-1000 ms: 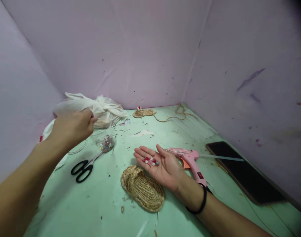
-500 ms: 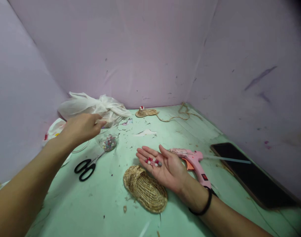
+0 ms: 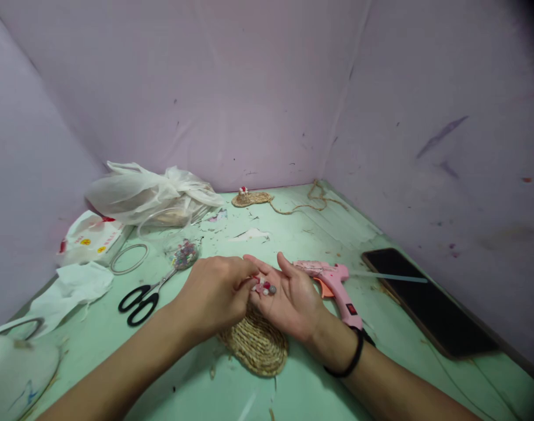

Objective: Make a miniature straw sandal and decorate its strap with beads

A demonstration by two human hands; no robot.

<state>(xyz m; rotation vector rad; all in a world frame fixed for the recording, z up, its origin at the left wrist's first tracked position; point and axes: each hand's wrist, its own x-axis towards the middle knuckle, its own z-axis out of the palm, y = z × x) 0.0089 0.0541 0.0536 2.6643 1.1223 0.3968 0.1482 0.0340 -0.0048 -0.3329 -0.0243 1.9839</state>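
Note:
My right hand (image 3: 288,298) lies palm up with its fingers stretched flat, and a small heap of beads (image 3: 265,287) in red, white, pink and grey rests on it. Over that palm, my left hand (image 3: 223,292) is closed in a pinch, its fingertips at the beads; whatever is between them is hidden. Below both hands a small woven straw slipper (image 3: 258,345) lies on the table, its strap end covered by my left hand. A clear bag of mixed beads (image 3: 184,254) sits left of my hands, touching the tips of black-handled scissors (image 3: 146,299).
A pink glue gun (image 3: 337,280) with a clear stick lies right of my hand, beside a dark phone (image 3: 424,304). At the back are a knotted white plastic bag (image 3: 152,193) and a beaded sole (image 3: 251,199) with twine. A white packet (image 3: 91,237) and a ring (image 3: 129,259) lie left.
My left hand has come from beside the white plastic bag, right and toward me, to the beads in my right palm. The right hand stays palm up. The view has shifted slightly.

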